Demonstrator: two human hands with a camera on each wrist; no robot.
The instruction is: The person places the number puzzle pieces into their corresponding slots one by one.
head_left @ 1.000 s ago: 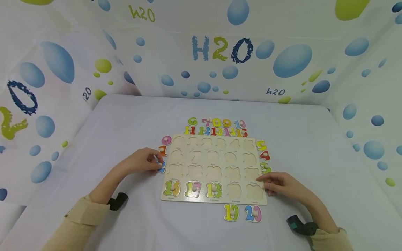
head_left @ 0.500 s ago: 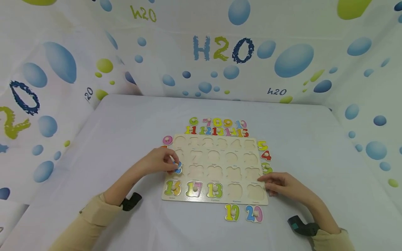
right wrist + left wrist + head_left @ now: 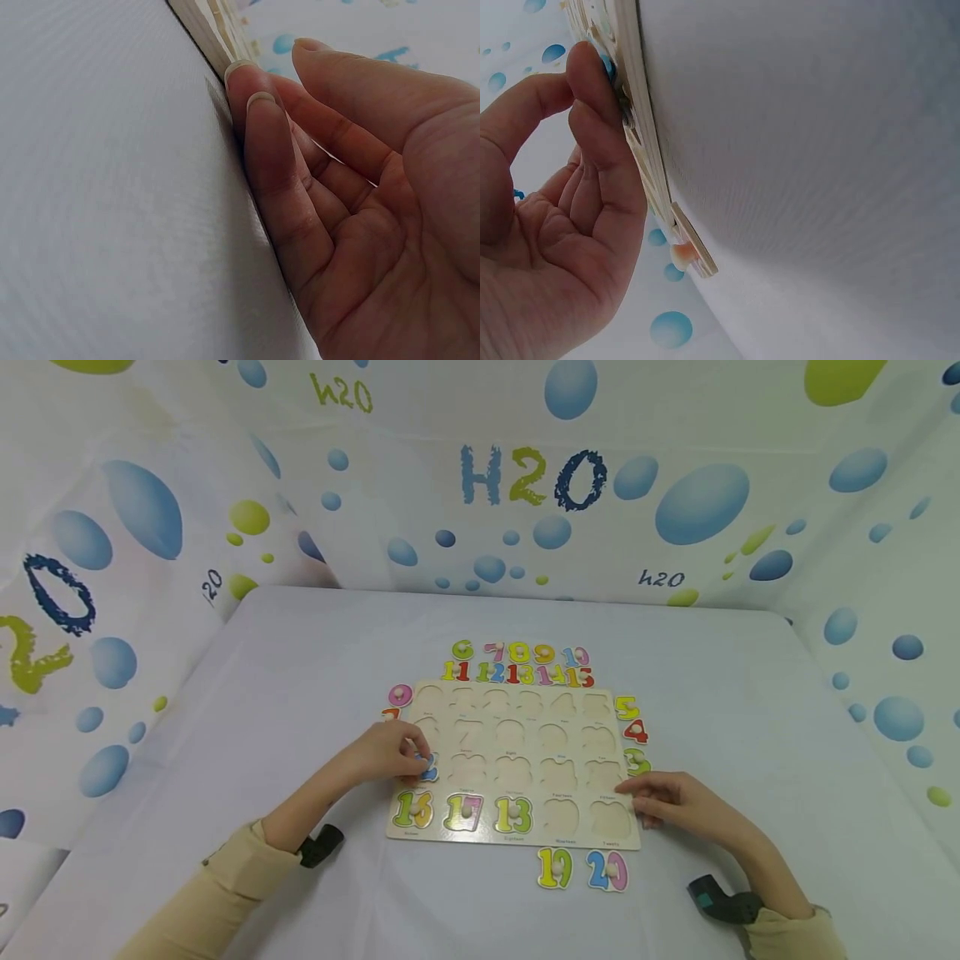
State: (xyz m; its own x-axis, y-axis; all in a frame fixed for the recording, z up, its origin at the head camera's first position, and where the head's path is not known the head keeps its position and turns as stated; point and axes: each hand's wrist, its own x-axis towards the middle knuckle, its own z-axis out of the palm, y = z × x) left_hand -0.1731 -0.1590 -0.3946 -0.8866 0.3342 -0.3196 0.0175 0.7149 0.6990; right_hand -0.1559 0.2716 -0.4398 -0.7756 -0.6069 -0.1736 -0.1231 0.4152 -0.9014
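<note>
Left hand (image 3: pixel 386 753): closed in a narrow pinch on the blue numeral 2 piece (image 3: pixel 430 768), which it holds at the left side of the wooden number puzzle board (image 3: pixel 490 752), over the first recess of the third row. From where I stand, I cannot tell whether the piece touches the wood. Right hand (image 3: pixel 675 802): relaxed, fingers slightly bent, thumb standing apart from them, fingertips against the board's right edge beside the lowest two rows.

Bottom row of the board: numeral 16 piece (image 3: pixel 412 810) and numeral 17 piece (image 3: pixel 462 812) lie in the first two recesses; a green and yellow two-digit piece (image 3: pixel 514 815) lies in the third, its second digit partly covered by the knob.

Loose on the white cloth (image 3: pixel 337 643): numeral 19 piece (image 3: pixel 555 868) and numeral 20 piece (image 3: pixel 607 871) just below the board; pieces 5 (image 3: pixel 627 707), 4 (image 3: pixel 635 732) and 3 (image 3: pixel 637 762) along its right edge; numeral 0 piece (image 3: pixel 401 695) at the upper left, with numeral 1 piece (image 3: pixel 391 715) partly hidden behind the left hand; two rows of further numeral pieces (image 3: pixel 518 652) beyond the far edge
</note>
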